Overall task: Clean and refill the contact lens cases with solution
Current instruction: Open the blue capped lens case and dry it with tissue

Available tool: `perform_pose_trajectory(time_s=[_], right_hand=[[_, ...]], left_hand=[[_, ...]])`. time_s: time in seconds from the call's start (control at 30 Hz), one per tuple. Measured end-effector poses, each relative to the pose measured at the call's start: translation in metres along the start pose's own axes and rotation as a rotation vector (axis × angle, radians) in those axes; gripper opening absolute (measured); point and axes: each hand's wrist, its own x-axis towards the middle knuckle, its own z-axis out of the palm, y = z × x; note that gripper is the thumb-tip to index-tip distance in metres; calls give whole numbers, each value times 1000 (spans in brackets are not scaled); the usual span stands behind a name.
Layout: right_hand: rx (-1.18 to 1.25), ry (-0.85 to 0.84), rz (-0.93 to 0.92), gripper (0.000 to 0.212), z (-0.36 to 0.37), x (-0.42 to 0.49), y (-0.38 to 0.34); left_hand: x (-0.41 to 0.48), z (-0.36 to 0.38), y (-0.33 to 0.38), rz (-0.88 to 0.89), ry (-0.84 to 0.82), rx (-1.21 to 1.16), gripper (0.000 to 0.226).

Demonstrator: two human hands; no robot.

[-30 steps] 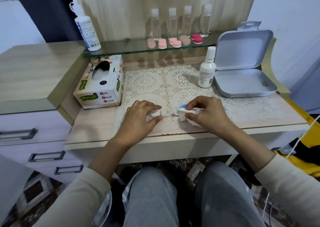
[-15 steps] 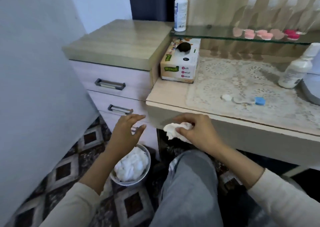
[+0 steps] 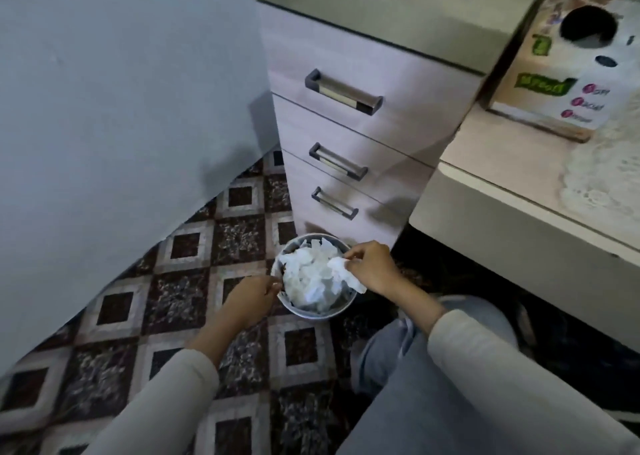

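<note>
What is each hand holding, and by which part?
The right hand pinches a crumpled tissue by its top edge; the left hand grips the bin by its left rim.

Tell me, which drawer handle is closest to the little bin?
The bottom handle, lowest of the three. It sits just above the bin; the middle handle and top handle are higher up.
</note>
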Motion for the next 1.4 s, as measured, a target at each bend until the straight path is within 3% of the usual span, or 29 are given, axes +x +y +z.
perform_pose_trajectory(time_s=[0.27,0.73,1.0,1.2,1.4], right_hand=[[-39,-7,77,21,55,67,-5],[-220,-159,-74,28,74,112,18],[-247,-223,-77,27,61,88,17],[-365,-308,-194,34,38,42,3],[-358,-231,-297,36,-9,-18,-13]], left_hand=[[26,11,-24,-127,-138,18,37],[43,40,-58,-201,-198,-58,39],[37,34,-38,-156,-229,-40,37],[18,15,-13,-95,-190,22,37],[-13,-11,20,36,-86,30,38]])
